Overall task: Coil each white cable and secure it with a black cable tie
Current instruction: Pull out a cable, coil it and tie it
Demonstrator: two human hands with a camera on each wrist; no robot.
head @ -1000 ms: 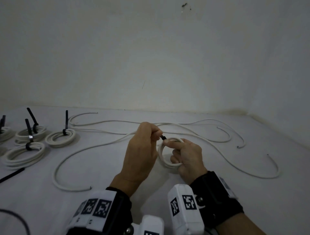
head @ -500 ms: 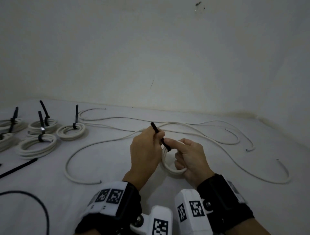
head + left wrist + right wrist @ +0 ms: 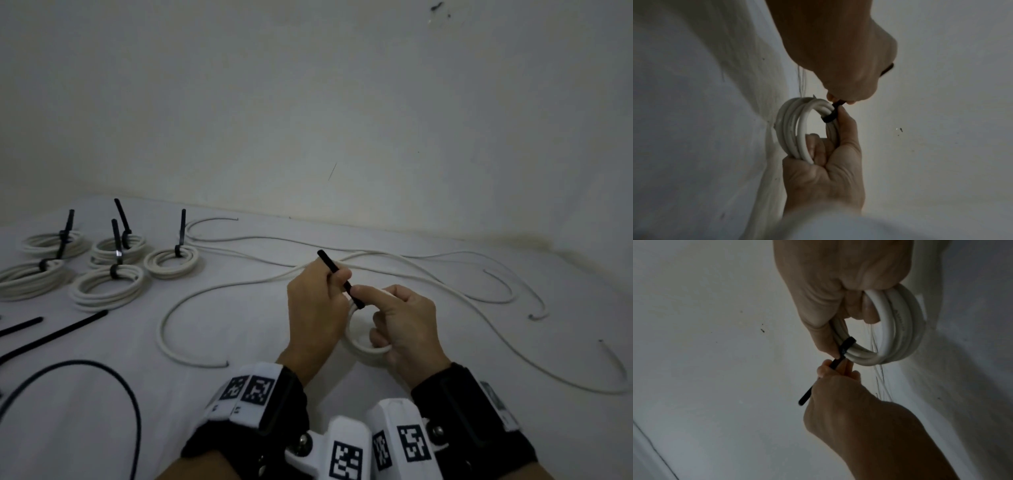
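White table (image 3: 239,394) against bare pale wall (image 3: 308,102), dim light. Left hand (image 3: 317,315) pinching black cable tie (image 3: 337,277); right hand (image 3: 407,329) gripping coiled white cable (image 3: 363,347) above table. Five tied coils (image 3: 171,262) far left, loose white cables (image 3: 445,284) beyond, spare ties (image 3: 54,337) near left edge.

Both hands are meeting in front of the person, raised above the table; the left hand (image 3: 315,308) is curling its fingers and pinching the black cable tie (image 3: 337,277) between thumb and forefinger; the right hand (image 3: 406,329) is gripping the white cable coil (image 3: 359,342), its forefinger extending to the tie; both wrists are wearing black bands.
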